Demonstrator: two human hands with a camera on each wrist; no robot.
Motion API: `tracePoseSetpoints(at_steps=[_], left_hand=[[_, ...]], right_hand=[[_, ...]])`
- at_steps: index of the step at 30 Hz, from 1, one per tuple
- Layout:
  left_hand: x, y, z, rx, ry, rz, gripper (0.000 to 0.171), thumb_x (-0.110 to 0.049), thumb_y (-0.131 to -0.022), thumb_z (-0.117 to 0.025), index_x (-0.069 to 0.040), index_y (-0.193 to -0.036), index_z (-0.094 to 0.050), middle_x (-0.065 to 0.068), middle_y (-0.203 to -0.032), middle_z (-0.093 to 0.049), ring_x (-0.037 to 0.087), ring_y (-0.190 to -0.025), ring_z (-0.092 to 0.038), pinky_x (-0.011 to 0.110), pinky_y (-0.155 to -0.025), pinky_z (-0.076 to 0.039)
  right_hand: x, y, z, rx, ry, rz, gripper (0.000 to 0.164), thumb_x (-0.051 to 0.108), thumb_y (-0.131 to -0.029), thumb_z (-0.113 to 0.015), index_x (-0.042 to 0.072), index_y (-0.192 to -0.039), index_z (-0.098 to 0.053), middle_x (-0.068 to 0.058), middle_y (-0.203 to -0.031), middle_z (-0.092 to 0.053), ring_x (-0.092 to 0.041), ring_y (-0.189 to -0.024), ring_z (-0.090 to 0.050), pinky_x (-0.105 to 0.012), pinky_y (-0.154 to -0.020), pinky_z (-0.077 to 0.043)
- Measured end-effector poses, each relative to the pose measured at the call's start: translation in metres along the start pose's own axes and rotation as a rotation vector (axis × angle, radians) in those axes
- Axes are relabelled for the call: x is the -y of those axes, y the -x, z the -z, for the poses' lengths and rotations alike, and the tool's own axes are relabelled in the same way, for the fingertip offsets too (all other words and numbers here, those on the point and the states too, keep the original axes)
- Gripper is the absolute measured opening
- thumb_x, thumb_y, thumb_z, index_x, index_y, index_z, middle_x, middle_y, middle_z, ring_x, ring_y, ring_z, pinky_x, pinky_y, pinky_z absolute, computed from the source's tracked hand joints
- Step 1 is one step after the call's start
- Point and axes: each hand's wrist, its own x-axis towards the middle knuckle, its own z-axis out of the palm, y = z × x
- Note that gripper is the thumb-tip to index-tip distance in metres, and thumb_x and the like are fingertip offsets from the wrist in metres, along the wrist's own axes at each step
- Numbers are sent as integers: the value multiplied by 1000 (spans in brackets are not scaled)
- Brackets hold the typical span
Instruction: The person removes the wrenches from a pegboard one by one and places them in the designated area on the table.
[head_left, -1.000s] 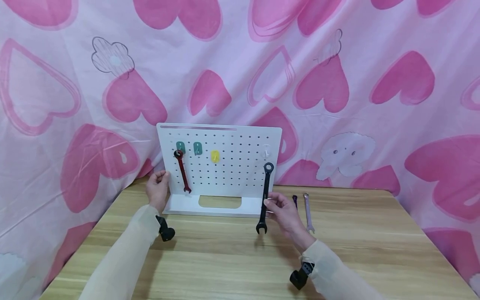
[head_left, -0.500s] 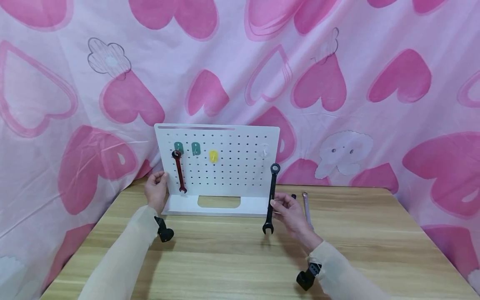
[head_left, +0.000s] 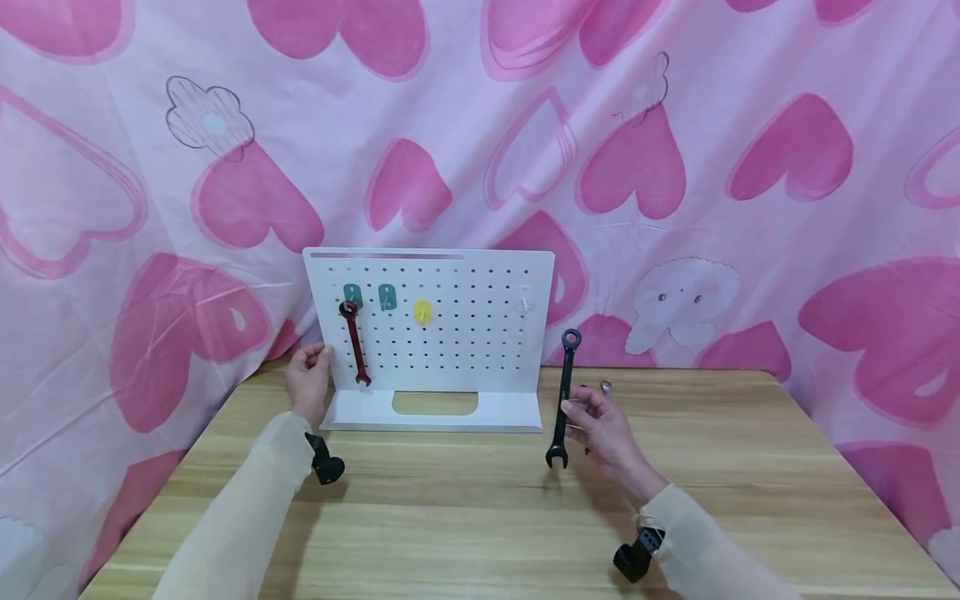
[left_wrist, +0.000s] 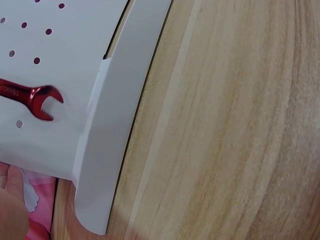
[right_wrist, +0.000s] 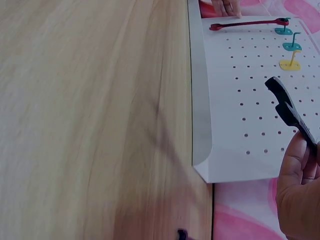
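My right hand (head_left: 603, 429) pinches a black combination wrench (head_left: 564, 400) by its shank, ring end up and open end down. It is held above the table, just right of the white pegboard (head_left: 450, 350). My left hand (head_left: 307, 383) grips the board's left edge; the far fingers are partly hidden. A red combination wrench (head_left: 356, 343) hangs by its ring from the leftmost teal hook (head_left: 352, 293). Its open end shows in the left wrist view, lying near the board. In the right wrist view the black wrench (right_wrist: 290, 107) is tilted before the board.
The board also carries another teal hook (head_left: 387, 297), a yellow hook (head_left: 422, 312) and a clear hook (head_left: 523, 300). Behind my right hand a silver wrench (head_left: 606, 387) lies mostly hidden on the wooden table (head_left: 450, 517). A heart-patterned curtain (head_left: 465, 108) hangs behind.
My right hand has moved the black wrench rightward, from in front of the board's right side to beyond its edge, covering more of the wrenches behind. The left hand stays at the board.
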Motion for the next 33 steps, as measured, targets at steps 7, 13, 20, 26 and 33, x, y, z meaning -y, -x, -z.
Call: tracePoseSetpoints(at_steps=[7,13,20,26,33], left_hand=[[0,1,0,-9,21,-16,26,-30,-91,-61,-13,-111,-59,-8,-94,-51,6,-86,-45,12,-69,-42],[0,0,0,-7,23,-25,19,-26,-91,-61,-15,-106,-58,-8,-91,-50,5,-85,-45,10,-67,-43],[0,1,0,4,18,-20,25,-26,-91,-62,-13,-112,-58,-9,-93,-51,5,-88,-46,12,-71,-43],[0,1,0,10,7,-14,28,-27,-92,-60,-12,-115,-58,-8,-96,-50,6,-90,-45,14,-76,-43],[3,-2,1,13,19,-22,21,-27,-91,-61,-15,-108,-58,-8,-94,-49,6,-88,-44,12,-72,-43]], right_hand=[[-1,0,15,-11,-15,-18,11,7,-93,-57,13,-102,-58,5,-87,-53,-6,-77,-55,-21,-72,-53],[-1,2,27,-22,2,-18,11,7,-93,-57,14,-101,-58,5,-84,-52,-6,-75,-55,-21,-71,-53],[-2,3,42,-42,29,-27,10,12,-92,-59,20,-98,-59,8,-83,-54,-4,-73,-58,-20,-69,-53],[-4,3,54,-44,21,-22,13,10,-92,-59,23,-93,-60,8,-80,-54,-5,-69,-58,-22,-66,-53],[-4,4,65,-47,28,-11,19,7,-93,-56,25,-92,-61,9,-80,-56,-4,-71,-58,-23,-72,-55]])
